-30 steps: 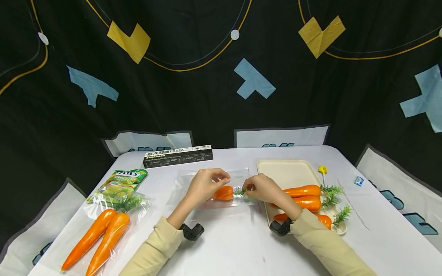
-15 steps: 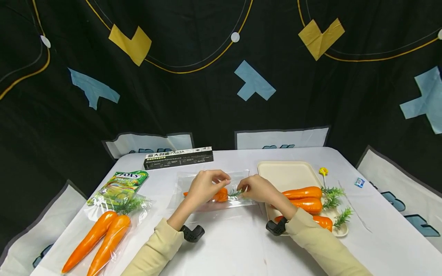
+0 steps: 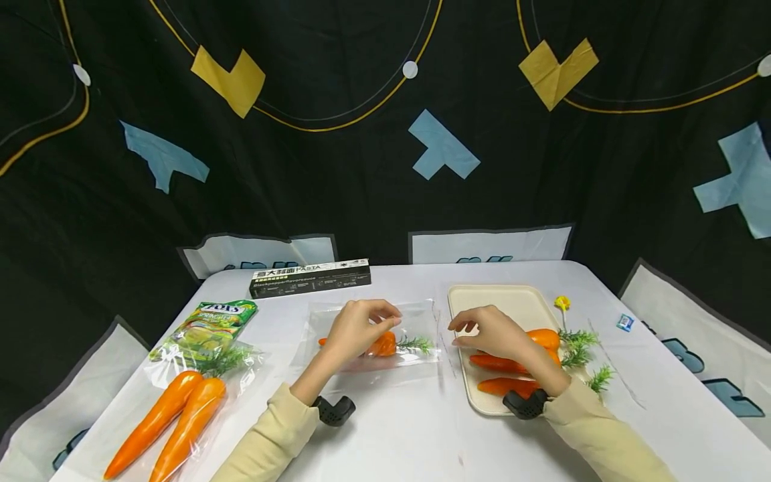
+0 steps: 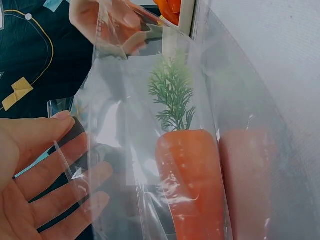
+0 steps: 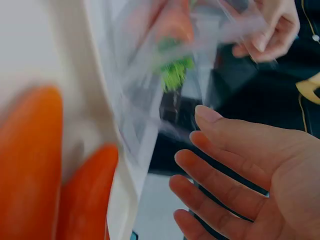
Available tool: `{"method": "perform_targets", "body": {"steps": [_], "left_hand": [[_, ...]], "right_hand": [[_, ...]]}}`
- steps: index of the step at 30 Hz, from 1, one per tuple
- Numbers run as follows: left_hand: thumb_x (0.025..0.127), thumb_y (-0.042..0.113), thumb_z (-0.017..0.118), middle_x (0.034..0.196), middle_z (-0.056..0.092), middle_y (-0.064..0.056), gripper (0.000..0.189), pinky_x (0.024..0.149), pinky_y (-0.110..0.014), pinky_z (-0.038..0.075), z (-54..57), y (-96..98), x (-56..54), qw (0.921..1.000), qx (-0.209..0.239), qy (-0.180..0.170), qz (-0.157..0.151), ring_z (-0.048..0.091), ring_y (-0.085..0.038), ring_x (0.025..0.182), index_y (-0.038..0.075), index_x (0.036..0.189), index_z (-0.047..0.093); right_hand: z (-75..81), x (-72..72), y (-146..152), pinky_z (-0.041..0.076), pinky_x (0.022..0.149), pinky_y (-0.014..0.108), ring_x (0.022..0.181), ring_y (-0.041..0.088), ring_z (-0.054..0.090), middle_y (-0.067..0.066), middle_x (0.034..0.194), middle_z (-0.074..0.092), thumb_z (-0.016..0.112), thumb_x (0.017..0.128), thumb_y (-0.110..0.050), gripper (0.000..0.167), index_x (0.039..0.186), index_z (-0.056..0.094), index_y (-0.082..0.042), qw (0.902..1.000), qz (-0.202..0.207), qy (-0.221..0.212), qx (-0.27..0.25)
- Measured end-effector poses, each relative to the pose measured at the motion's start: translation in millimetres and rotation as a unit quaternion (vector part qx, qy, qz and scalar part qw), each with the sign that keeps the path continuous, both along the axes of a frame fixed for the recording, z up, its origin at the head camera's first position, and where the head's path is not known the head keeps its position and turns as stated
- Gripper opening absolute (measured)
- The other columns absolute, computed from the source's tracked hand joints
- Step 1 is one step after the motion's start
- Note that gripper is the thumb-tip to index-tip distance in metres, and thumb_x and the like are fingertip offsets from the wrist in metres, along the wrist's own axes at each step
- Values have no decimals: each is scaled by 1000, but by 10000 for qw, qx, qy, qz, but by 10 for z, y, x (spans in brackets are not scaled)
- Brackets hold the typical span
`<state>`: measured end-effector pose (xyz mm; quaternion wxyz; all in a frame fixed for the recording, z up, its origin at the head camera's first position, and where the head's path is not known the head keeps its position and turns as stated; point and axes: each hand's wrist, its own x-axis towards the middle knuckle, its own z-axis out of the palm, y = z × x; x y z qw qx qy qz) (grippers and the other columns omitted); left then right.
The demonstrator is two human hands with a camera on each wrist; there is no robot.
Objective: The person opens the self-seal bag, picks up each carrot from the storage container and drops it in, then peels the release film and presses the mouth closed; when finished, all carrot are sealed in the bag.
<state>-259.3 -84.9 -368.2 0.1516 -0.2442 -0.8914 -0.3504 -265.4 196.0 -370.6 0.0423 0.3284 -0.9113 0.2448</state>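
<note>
A carrot (image 4: 192, 180) with a green leafy top lies inside a clear plastic bag (image 3: 418, 314) in the middle of the table. My left hand (image 3: 355, 327) is over the bag, and in the left wrist view its thumb and forefinger pinch the film at one edge while the other fingers stay loose. My right hand (image 3: 496, 333) is above the cream tray (image 3: 494, 288) with its fingers apart and nothing in them, as the right wrist view (image 5: 250, 175) shows. Beneath it on the tray lie several carrots (image 3: 506, 387), partly hidden by the hand and forearm.
At the left lie two carrots (image 3: 187, 422) in another clear bag, beside a green Fox's candy packet (image 3: 219, 321). A black pasta box (image 3: 310, 280) stands at the back. Right of the tray are a yellow flower-like item (image 3: 562, 303) and a small blue-white packet (image 3: 625, 323).
My right hand has left the carrot's leafy top and moved right over the tray. The bagged carrot has shifted left, deeper into the bag. My left hand has stayed at the bag.
</note>
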Motion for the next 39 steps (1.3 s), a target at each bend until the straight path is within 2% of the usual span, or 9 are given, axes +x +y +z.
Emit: {"method": "perform_targets", "body": {"steps": [3,9,19,29,33,39], "left_hand": [[87,24,73,83,71,13,8,68,-30,51,4,0,6,10000,4,-12,-12,65,-7,73,18,91,76],[87,25,73,82,70,15,4,69,-29,51,8,3,19,10000,8,-34,1,65,-5,73,22,89,76],[87,25,73,82,70,13,5,69,-30,51,-7,2,15,10000,-8,7,-37,65,-8,72,22,90,75],[87,26,73,83,70,14,6,69,-30,51,-13,4,9,10000,-38,6,-27,65,-7,73,21,91,76],[87,25,73,83,71,12,8,70,-31,51,-17,8,14,10000,-36,-7,-42,65,-8,73,19,92,76],[87,24,73,83,71,12,10,70,-33,51,-23,15,12,10000,-27,-37,-55,66,-9,74,17,93,76]], "right_hand": [[19,29,175,51,75,34,85,19,62,1,97,71,77,83,-16,20,102,73,-9,9999,-103,66,19],[29,48,528,51,79,42,88,24,62,4,99,71,76,83,-15,20,102,73,-8,9995,-315,30,10],[27,59,1004,52,77,43,89,28,61,10,99,70,74,84,-11,20,103,72,-2,9980,-618,-96,108],[92,55,1313,53,73,40,85,23,62,4,96,70,75,84,-13,24,105,70,-3,9970,-342,-278,642],[109,37,1384,53,76,43,86,24,63,5,98,70,75,83,-12,25,105,70,-3,9963,-276,-374,720],[85,1,1429,52,82,51,93,32,63,8,101,69,75,82,-10,27,107,69,-2,9940,-349,-651,811]]}}
